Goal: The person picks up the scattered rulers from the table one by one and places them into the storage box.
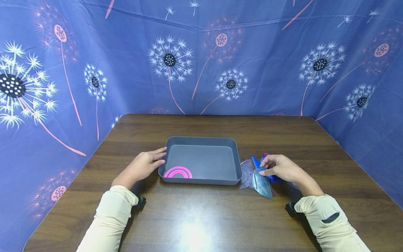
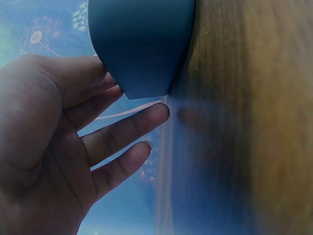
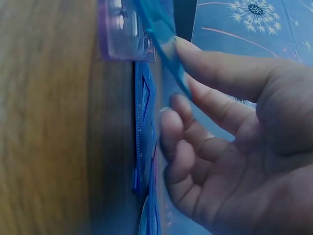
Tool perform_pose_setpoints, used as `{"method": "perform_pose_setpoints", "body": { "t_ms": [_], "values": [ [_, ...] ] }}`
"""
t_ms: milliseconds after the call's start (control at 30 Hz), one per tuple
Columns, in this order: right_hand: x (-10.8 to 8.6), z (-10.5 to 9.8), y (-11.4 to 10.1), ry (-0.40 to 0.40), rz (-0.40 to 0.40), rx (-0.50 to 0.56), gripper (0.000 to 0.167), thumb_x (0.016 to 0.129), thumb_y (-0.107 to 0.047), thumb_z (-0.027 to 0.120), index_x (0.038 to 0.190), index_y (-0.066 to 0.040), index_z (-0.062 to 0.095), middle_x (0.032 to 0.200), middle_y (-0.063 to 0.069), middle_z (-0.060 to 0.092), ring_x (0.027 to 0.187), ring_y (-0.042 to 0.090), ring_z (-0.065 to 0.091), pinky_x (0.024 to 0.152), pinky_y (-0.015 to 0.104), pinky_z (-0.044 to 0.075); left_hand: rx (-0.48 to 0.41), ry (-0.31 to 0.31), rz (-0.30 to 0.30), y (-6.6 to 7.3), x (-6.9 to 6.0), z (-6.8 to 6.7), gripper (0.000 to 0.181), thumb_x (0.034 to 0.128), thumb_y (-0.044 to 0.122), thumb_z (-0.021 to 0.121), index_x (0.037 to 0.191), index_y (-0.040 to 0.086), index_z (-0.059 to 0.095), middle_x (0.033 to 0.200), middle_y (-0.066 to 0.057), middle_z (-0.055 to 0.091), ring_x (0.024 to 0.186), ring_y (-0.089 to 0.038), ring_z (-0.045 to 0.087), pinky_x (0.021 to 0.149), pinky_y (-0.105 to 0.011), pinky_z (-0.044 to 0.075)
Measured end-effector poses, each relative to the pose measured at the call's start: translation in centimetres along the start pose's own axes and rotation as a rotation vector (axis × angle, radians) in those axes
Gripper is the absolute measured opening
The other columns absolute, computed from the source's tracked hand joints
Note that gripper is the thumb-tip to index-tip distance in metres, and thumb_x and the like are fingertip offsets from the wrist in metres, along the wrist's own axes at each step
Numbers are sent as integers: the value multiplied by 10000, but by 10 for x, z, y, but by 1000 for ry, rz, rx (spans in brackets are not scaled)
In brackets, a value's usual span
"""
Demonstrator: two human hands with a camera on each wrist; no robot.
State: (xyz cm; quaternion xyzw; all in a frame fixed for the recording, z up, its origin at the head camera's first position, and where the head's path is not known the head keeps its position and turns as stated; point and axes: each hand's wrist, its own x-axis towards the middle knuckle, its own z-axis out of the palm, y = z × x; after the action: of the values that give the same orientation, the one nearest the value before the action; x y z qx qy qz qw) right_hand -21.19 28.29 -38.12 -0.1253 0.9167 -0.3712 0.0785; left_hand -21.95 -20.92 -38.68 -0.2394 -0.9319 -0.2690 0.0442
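Note:
A grey rectangular tray [image 1: 204, 157] holds a pink protractor [image 1: 178, 172] in its near left corner. My left hand [image 1: 141, 167] rests against the tray's left side with its fingers loosely extended; the left wrist view shows its fingertips by the tray wall [image 2: 142, 54]. Right of the tray, my right hand [image 1: 284, 170] pinches a translucent teal protractor [image 1: 263, 185] between thumb and forefinger, tilted in the right wrist view. Beneath and beside it lie a clear protractor [image 1: 246, 173] and blue set squares [image 3: 143, 137], partly hidden by the hand.
Everything stands on a brown wood-grain table [image 1: 201, 126]. A blue cloth with dandelion prints [image 1: 201, 52] hangs behind and along both sides. A bit of pink plastic [image 1: 265, 154] shows at the back of the right-hand pile.

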Motion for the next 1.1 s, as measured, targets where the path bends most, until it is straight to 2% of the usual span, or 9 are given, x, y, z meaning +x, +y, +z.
{"method": "perform_pose_setpoints", "body": {
  "t_ms": [167,333,533,733,933,1100],
  "values": [
    [0,-1,-1,72,13,27,256,845,-181,799,993,-17,670,883,64,626,842,203,564,712,279,474,1,1,5,1,0,0,384,986,141,630,1327,-35,608,1453,-106,534,1342,-342,477,1085,-538,399],
    [1,-2,0,97,32,49,267,876,-183,770,1046,-1,675,872,69,637,801,189,572,658,266,477,-5,-2,-3,1,1,-1,393,990,152,626,1338,-30,599,1460,-95,529,1351,-331,468,1096,-531,390],
    [0,-3,0,129,26,25,173,941,-141,680,1049,-6,684,865,88,666,752,194,575,608,285,478,-5,-11,-11,1,0,-1,399,996,160,618,1348,-25,592,1470,-92,519,1360,-334,457,1103,-536,379],
    [1,-5,-1,184,13,14,129,936,-116,678,1001,-5,693,802,76,654,707,172,570,587,273,473,4,-10,-14,0,0,0,400,1002,172,610,1353,-18,590,1475,-85,515,1360,-334,458,1104,-537,376],
    [1,-7,-2,255,14,20,183,951,-179,676,997,-2,691,782,85,640,693,188,577,574,286,474,3,-7,-12,1,0,-1,396,1001,171,611,1348,-21,594,1470,-89,519,1357,-333,462,1106,-532,374],
    [-1,-8,-2,359,11,23,213,958,-220,673,995,-11,697,776,135,637,667,205,590,566,304,496,4,-12,-16,1,0,-1,395,1000,163,612,1347,-26,593,1472,-94,517,1359,-338,458,1105,-538,373]
  ]
}}
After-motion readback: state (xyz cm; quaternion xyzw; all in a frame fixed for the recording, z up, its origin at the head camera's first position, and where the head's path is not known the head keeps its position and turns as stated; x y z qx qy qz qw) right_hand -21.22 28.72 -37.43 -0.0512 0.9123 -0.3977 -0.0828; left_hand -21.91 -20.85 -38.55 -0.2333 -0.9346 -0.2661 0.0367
